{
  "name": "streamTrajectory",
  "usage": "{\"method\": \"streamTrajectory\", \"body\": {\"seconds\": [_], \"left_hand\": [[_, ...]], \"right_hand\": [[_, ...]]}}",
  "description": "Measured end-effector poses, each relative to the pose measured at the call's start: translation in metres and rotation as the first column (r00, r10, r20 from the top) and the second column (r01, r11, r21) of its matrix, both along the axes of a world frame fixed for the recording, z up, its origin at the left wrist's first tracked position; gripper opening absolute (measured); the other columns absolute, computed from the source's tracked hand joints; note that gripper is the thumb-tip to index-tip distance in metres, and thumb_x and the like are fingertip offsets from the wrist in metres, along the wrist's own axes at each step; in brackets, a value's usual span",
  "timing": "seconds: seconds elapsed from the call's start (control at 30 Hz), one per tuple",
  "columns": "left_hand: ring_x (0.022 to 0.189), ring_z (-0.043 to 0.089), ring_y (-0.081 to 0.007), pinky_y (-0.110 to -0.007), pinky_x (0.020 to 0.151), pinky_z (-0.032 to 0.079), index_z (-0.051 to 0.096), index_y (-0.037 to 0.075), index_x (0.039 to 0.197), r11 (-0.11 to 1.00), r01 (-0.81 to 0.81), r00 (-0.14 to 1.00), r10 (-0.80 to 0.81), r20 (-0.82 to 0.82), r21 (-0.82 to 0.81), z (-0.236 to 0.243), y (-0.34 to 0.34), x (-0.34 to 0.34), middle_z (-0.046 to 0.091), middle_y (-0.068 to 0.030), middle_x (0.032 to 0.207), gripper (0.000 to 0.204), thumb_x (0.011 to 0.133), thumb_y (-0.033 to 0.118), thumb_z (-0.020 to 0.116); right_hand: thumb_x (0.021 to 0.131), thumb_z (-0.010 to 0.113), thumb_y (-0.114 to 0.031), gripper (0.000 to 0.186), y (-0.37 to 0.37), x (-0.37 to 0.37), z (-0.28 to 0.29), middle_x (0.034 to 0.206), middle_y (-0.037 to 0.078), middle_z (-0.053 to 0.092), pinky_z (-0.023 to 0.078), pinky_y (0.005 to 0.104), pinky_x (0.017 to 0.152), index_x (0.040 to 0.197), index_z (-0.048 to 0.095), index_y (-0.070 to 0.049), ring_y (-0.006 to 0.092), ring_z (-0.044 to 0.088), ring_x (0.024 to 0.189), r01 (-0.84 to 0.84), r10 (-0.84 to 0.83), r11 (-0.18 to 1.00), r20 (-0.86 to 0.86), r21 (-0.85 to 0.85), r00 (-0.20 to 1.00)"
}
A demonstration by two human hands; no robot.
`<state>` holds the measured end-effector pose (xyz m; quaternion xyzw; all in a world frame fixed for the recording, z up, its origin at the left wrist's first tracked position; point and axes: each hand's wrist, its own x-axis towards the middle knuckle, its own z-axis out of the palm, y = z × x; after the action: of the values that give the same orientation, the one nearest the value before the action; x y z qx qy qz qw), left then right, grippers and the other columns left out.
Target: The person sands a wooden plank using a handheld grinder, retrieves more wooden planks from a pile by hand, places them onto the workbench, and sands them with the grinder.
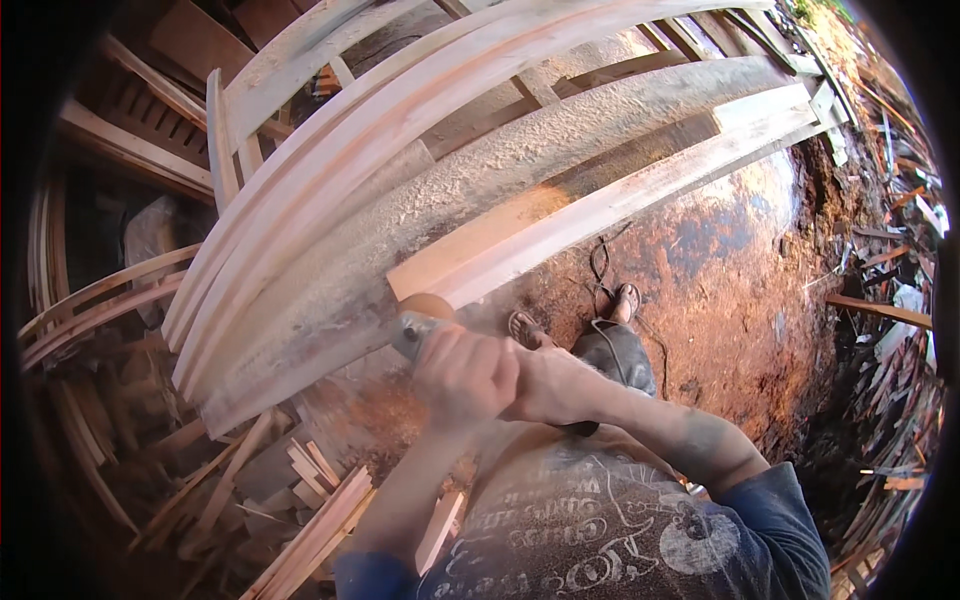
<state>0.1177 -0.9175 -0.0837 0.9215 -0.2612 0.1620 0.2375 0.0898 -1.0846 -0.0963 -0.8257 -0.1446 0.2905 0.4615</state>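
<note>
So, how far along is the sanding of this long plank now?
The far stretch of the long pale wooden plank looks smooth and light, so that part seems done. Both hands, left hand and right hand, grip a grey handheld grinder at the plank's near end. The rough grey boards beside it look untouched.

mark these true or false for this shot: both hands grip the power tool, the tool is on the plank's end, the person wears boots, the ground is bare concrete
1. Both hands, left hand and right hand, grip the grinder. True.
2. The grinder's disc meets the near end of the plank. True.
3. The person wears boots. False: sandals show on the feet.
4. The ground is bare concrete. False: reddish sawdust covers it.
</note>
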Motion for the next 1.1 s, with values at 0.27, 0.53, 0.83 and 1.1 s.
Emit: {"method": "streamTrajectory", "body": {"seconds": [0.27, 0.53, 0.83, 1.1], "left_hand": [[0.071, 0.064, -0.0241, -0.04, 0.082, 0.052, 0.067, 0.008, 0.071, 0.836, 0.486, 0.87, -0.49, 0.052, -0.254, -0.022, -0.143, 0.024, 0.064, -0.009, 0.071, 0.02, 0.079, 0.025, 0.074], [0.072, 0.064, -0.0232, -0.037, 0.077, 0.052, 0.065, 0.01, 0.069, 0.828, 0.503, 0.862, -0.501, 0.075, -0.249, -0.018, -0.13, 0.037, 0.062, -0.0052, 0.068, 0.015, 0.075, 0.021, 0.072], [0.069, 0.068, -0.0265, -0.04, 0.077, 0.055, 0.064, 0.007, 0.069, 0.998, 0.009, 0.999, -0.007, -0.037, 0.056, 0.0, 0.017, -0.004, 0.068, -0.0103, 0.072, 0.019, 0.086, 0.013, 0.069], [0.07, 0.066, -0.0205, -0.038, 0.082, 0.055, 0.069, 0.008, 0.074, 0.884, 0.427, 0.898, -0.44, -0.028, -0.189, -0.012, -0.102, 0.016, 0.067, -0.0074, 0.071, 0.015, 0.079, 0.021, 0.074]], "right_hand": [[0.077, 0.081, -0.018, 0.045, -0.115, -0.034, 0.008, 0.105, 0.011, 0.072, 0.058, 0.0384, 0.082, 0.115, 0.068, 0.002, 0.0236, 0.069, 0.093, 0.47, -0.46, 0.882, -0.278, -0.033, 0.844], [0.078, 0.081, -0.012, 0.036, -0.097, -0.032, 0.008, 0.097, 0.008, 0.073, 0.056, 0.0336, 0.077, 0.109, 0.07, 0.003, 0.0154, 0.067, 0.087, 0.645, -0.6, 0.763, -0.32, 0.048, 0.733], [0.089, 0.07, -0.035, 0.033, 0.019, 0.001, 0.01, 0.091, 0.023, 0.071, 0.057, 0.052, 0.07, 0.09, 0.062, -0.004, 0.0426, 0.071, 0.076, 0.031, -0.035, 0.998, -0.092, -0.048, 0.995], [0.079, 0.078, -0.015, 0.033, -0.083, -0.032, 0.012, 0.09, 0.012, 0.072, 0.057, 0.0378, 0.076, 0.105, 0.068, 0.003, 0.0227, 0.07, 0.081, 0.419, -0.397, 0.907, -0.251, 0.041, 0.883]]}}
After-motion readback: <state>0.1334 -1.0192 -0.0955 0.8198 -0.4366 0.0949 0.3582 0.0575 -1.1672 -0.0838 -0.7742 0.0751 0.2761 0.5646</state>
